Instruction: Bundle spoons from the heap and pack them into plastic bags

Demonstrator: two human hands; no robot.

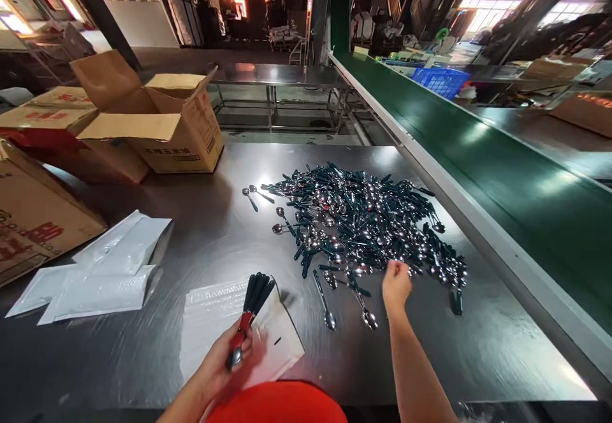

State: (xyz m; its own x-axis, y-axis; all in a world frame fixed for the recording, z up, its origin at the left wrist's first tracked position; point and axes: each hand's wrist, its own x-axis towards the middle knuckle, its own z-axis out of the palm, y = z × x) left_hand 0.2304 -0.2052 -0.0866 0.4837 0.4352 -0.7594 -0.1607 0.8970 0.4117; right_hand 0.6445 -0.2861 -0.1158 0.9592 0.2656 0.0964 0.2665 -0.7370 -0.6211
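My left hand (235,348) is closed around a bundle of spoons (257,292), above white plastic bags near the front of the table. Their dark handles fan upward, and a metal bowl shows below the fingers. At the near edge of a large heap of similar spoons (354,209), my right hand (396,286) has its fingers drawn together; what lies between them is hidden. Between my hands, a single spoon (325,302) lies apart from the heap, with a few more close by. The white bags (205,321) lie flat, partly under a pale sheet (282,340).
Sealed white packets (102,286) lie on the left of the metal table (201,219). Behind them stand an open cardboard box (176,136) and other cartons. A green conveyor belt (454,123) with a white side rail runs along the right. Red fabric (282,404) shows at the bottom.
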